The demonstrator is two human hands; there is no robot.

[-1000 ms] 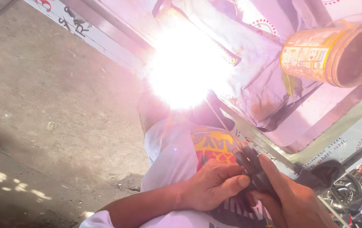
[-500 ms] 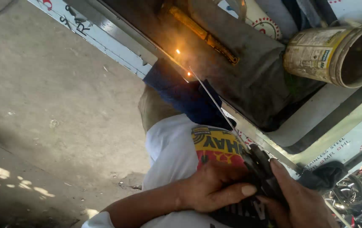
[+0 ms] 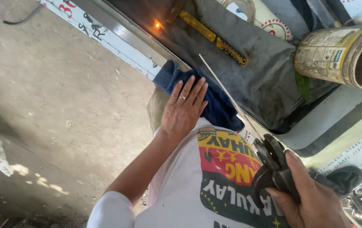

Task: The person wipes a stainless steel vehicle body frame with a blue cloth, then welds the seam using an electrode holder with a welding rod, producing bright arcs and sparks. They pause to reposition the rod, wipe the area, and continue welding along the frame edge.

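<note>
Over a concrete floor [image 3: 54, 105], we are pressing our flat, open left hand [image 3: 184, 107] on a blue cloth [image 3: 214, 103] while our right hand [image 3: 303, 198] is gripping a black electrode holder [image 3: 271, 164], its thin rod [image 3: 227, 95] pointing up-left toward the glowing weld spot [image 3: 157, 24].

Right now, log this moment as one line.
left hand: flat on blue cloth | right hand: gripping black electrode holder with thin rod | weld spot: glowing orange | rusty can: on its side
</note>
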